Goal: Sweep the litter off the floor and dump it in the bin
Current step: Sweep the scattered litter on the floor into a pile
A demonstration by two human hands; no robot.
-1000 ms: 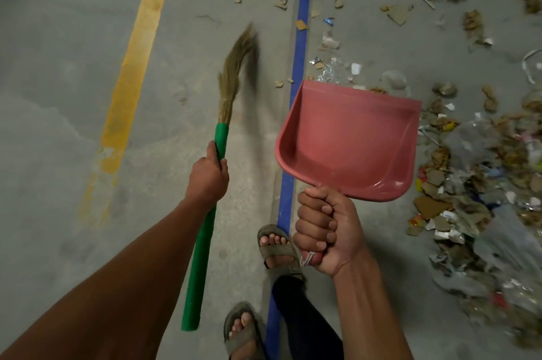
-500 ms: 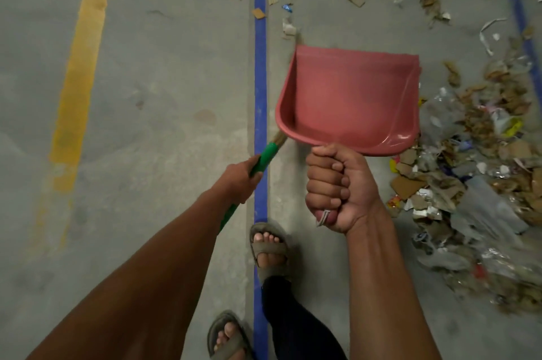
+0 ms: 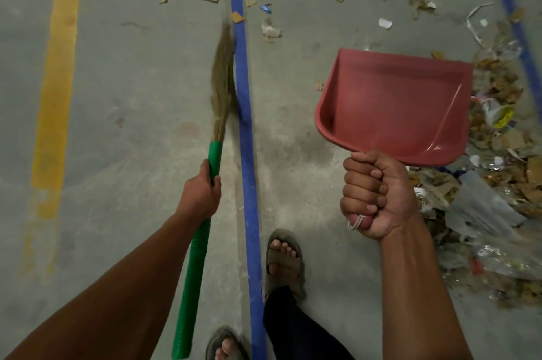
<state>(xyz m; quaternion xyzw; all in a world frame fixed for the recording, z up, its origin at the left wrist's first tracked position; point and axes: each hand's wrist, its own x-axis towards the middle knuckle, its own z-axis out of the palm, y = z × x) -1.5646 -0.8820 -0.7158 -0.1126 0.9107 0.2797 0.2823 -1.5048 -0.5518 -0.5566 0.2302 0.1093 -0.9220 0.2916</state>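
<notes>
The person is holding a broom in the left hand, whose fingers are curling tightly round the green handle just below the bristles, and a red dustpan in the right hand, fisted round its short handle. The broom's long axis is running roughly from 6 to 12 o'clock, bristles pointing to 12 along the blue line on the floor. The main heap of litter is lying at 3 o'clock of the broom, beyond the dustpan, so the right hand is the nearer one; looser scraps are lying at 12 to 1 o'clock of the bristle tip. The dustpan is looking empty and lifted off the floor, its mouth facing 12 o'clock. No bin is showing. The bristles would probably need to cross to the right before sweeping starts.
</notes>
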